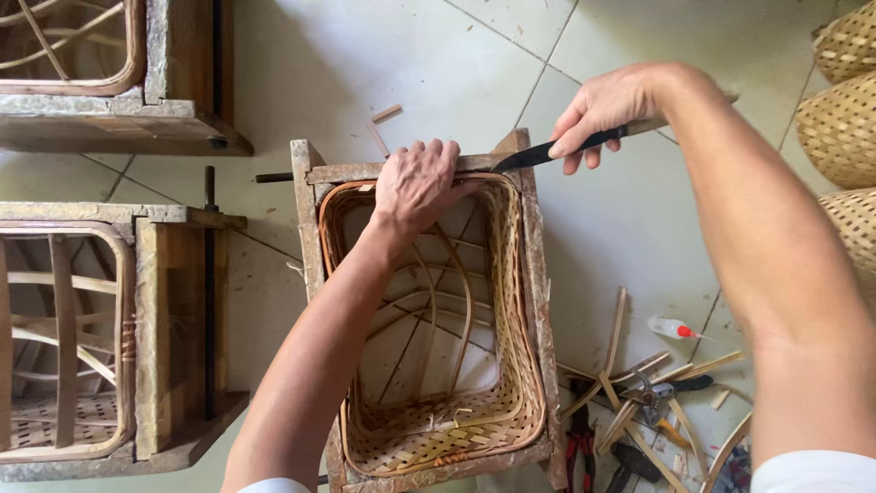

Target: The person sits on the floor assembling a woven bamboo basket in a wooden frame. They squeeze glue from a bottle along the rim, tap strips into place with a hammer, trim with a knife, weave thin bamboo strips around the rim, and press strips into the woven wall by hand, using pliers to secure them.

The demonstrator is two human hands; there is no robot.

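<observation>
A woven bamboo basket [511, 402] sits inside a rectangular wooden frame [538, 301] on the tiled floor. My left hand [415, 183] presses down on the basket's far rim, fingers curled over the frame's top bar. My right hand [607, 110] grips the black handle of a knife [547, 152], whose dark blade points left and touches the far right corner of the basket rim. Thin bamboo ribs cross the open inside of the basket.
Two more wooden frames with baskets stand at the left [173, 329] and upper left [173, 64]. Woven baskets [844, 128] are stacked at the right edge. Bamboo strips, pliers [577, 447], scissors and a small glue bottle [671, 327] lie on the floor at lower right.
</observation>
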